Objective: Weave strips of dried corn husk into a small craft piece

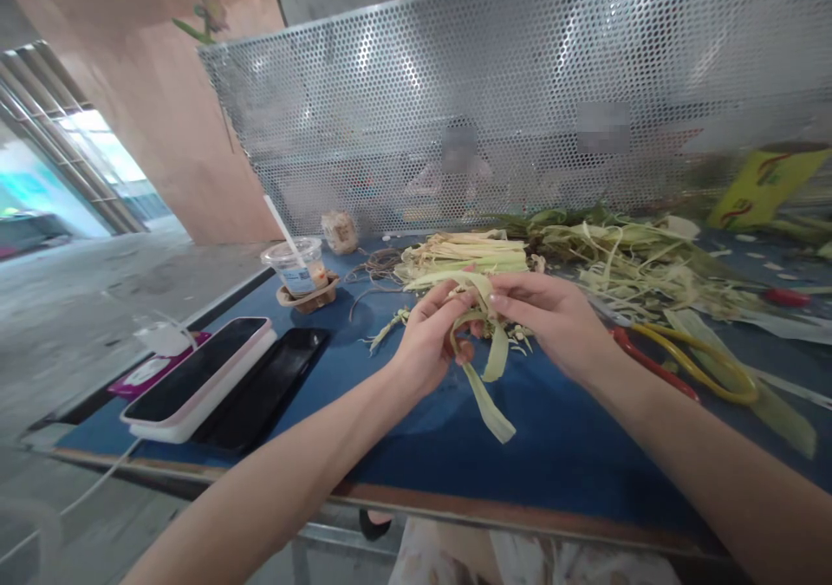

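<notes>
A long, pale green, ribbon-like husk strip [497, 353] is held over the blue tabletop [546, 446], to the right of a clear plastic cup [295, 273]. The strip is pinched between thumb and curled fingers by the left hand [432, 329], and between thumb and forefinger by the right hand [546, 308]. The cup is seated in a brown cardboard holder [308, 299]; a white straw [279, 221] is stood in it, and its other contents cannot be made out. Well right of the cup, a yellow, red-marked container [760, 188] is seen, its contents hidden.
</notes>
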`<state>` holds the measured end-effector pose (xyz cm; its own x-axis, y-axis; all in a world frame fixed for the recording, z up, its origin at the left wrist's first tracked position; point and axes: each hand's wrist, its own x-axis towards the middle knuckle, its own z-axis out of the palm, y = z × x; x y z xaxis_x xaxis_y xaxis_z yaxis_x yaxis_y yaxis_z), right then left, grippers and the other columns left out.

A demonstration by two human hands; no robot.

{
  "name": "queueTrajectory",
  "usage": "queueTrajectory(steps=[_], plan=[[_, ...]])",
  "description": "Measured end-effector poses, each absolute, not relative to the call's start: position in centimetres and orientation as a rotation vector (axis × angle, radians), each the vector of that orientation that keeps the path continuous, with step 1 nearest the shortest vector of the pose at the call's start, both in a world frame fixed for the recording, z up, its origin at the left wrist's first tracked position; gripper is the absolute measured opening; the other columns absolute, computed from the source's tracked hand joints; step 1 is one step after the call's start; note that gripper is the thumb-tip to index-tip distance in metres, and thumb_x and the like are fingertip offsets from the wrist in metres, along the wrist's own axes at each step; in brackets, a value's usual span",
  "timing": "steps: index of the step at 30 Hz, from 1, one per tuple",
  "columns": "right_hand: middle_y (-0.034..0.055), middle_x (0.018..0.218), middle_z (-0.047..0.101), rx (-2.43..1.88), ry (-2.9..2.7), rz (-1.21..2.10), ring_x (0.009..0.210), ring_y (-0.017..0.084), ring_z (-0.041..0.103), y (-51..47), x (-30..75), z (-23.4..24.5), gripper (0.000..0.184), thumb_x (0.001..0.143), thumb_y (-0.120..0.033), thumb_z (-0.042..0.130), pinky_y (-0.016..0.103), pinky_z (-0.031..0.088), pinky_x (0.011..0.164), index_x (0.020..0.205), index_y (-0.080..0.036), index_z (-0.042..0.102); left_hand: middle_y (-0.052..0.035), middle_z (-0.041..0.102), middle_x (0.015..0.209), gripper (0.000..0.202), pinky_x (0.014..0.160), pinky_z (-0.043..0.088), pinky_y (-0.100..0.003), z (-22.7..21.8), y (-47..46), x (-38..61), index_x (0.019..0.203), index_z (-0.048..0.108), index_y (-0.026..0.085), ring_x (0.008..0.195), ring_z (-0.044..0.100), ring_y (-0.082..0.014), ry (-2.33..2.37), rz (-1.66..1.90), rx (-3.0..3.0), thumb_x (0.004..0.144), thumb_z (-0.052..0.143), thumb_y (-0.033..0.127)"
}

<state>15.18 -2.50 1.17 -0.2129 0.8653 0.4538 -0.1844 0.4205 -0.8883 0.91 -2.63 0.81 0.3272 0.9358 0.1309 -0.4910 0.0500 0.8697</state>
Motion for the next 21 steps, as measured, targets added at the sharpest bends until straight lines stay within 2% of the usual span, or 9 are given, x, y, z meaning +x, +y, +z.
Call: queueTrajectory(steps=[4,8,10,13,15,18,21], plan=[[-0.0013,0.08,0.065,-0.585,-1.375,1.147,0.072,0.013,0.06,-2.1,14.9,0.5,0.008,0.071,-0.024,0.064,0.03,0.048,0.072,0.079,-0.023,0.063,0.004,0.055,0.064,0.032,0.026,0.026,-0.009,1.0,-2.5,0.9,0.099,0.059,0.016,0.044,0.047,-0.0024,0.546,1.2,0.937,0.068,0.066,0.018],[-0.0014,0.077,0.061,-0.706,-1.312,0.953,0.072,0.013,0.055,-1.8,15.0,0.5,0.012,0.068,-0.025,0.067,0.029,0.045,0.07,0.078,-0.022,0.061,0.0021,0.057,0.065,0.012,0.028,0.033,-0.008,1.0,-2.7,0.9,0.078,0.06,0.012,0.051,0.054,-0.0047,0.539,1.083,0.923,0.068,0.065,0.017],[-0.0013,0.076,0.059,-0.74,-1.3,0.864,0.071,0.012,0.053,-1.8,15.2,0.7,0.012,0.067,-0.025,0.067,0.027,0.044,0.066,0.077,-0.021,0.061,0.0022,0.057,0.06,0.01,0.029,0.037,-0.009,1.1,-2.8,1.1,0.073,0.059,0.012,0.048,0.054,-0.0052,0.558,0.969,0.935,0.069,0.065,0.018],[-0.0026,0.07,0.055,-0.76,-1.328,0.88,0.058,0.01,0.049,-1.9,15.4,0.9,0.015,0.069,-0.029,0.065,0.024,0.041,0.052,0.082,-0.023,0.06,-0.0003,0.061,0.059,0.012,0.031,0.043,-0.012,1.1,-3.1,1.4,0.078,0.06,0.012,0.042,0.055,-0.0064,0.554,0.83,0.975,0.071,0.063,0.021],[-0.003,0.069,0.052,-0.796,-1.355,0.922,0.052,0.009,0.046,-2.0,15.5,1.0,0.02,0.071,-0.033,0.064,0.023,0.039,0.045,0.088,-0.023,0.058,-0.0043,0.064,0.065,0.014,0.036,0.048,-0.015,1.3,-3.3,1.5,0.079,0.061,0.01,0.05,0.061,-0.011,0.522,0.817,1.014,0.071,0.062,0.021],[0.0001,0.076,0.055,-0.844,-1.41,0.944,0.06,0.011,0.051,-2.0,15.5,1.1,0.024,0.077,-0.04,0.055,0.024,0.042,0.05,0.093,-0.022,0.055,-0.0059,0.067,0.074,0.016,0.038,0.05,-0.018,1.6,-3.3,1.3,0.082,0.063,0.011,0.062,0.066,-0.0176,0.511,0.929,1.115,0.07,0.063,0.022],[0.0028,0.085,0.057,-0.855,-1.486,0.954,0.071,0.013,0.055,-2.1,15.4,1.3,0.028,0.079,-0.045,0.05,0.025,0.045,0.057,0.094,-0.021,0.052,-0.0046,0.068,0.083,0.021,0.034,0.048,-0.018,1.9,-3.0,0.7,0.091,0.065,0.015,0.06,0.065,-0.0161,0.557,1.08,1.231,0.072,0.061,0.023]])
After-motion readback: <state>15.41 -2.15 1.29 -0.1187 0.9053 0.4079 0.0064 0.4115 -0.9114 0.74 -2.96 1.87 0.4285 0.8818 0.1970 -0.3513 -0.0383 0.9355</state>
